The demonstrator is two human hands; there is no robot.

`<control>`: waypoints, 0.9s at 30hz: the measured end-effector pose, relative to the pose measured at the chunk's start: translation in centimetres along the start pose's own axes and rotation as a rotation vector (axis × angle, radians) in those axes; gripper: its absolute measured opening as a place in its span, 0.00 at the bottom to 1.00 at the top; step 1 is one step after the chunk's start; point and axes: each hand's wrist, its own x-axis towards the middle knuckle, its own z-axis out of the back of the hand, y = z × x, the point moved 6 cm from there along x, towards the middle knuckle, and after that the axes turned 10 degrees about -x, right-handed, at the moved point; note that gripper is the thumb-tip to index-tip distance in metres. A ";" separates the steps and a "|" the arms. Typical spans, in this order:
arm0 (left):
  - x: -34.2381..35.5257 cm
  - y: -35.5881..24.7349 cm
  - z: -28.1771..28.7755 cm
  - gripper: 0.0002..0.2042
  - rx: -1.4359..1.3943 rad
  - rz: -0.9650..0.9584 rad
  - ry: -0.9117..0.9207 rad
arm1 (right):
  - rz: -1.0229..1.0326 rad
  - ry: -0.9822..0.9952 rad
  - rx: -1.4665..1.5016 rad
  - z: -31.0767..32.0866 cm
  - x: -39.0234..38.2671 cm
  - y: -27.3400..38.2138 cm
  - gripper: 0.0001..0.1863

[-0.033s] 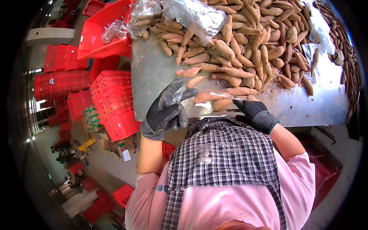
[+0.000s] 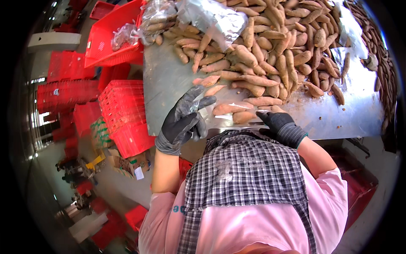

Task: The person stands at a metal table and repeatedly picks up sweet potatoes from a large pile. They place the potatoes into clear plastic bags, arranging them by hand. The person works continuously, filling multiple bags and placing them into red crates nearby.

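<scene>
My left hand (image 2: 182,118), in a dark grey-black glove, grips the open left end of a clear plastic bag (image 2: 203,109), some fingers curled, others reaching over it. Inside or under that plastic lie two sweet potatoes (image 2: 232,108) near the steel table's front edge. My gloved right hand (image 2: 279,125) pinches the bag's right end, beside a pale sweet potato tip. Loose sweet potatoes (image 2: 215,89) lie just beyond, in front of a large heap (image 2: 287,55) across the steel table (image 2: 165,76).
Crumpled foil-like bags (image 2: 211,21) sit on the heap. Red crates (image 2: 120,114) are stacked left of the table, with a tilted red basket (image 2: 99,46) holding plastic. A plaid apron (image 2: 245,178) covers my front. Darker sweet potatoes (image 2: 382,72) fill the far right.
The view has shifted very slightly. My hands and the bag stay in nearly the same positions, with only a slight movement of my left fingers.
</scene>
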 end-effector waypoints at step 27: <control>7.5 2.9 -2.5 0.28 -0.218 0.125 0.027 | -0.706 -0.805 0.992 10.8 6.5 -28.1 0.12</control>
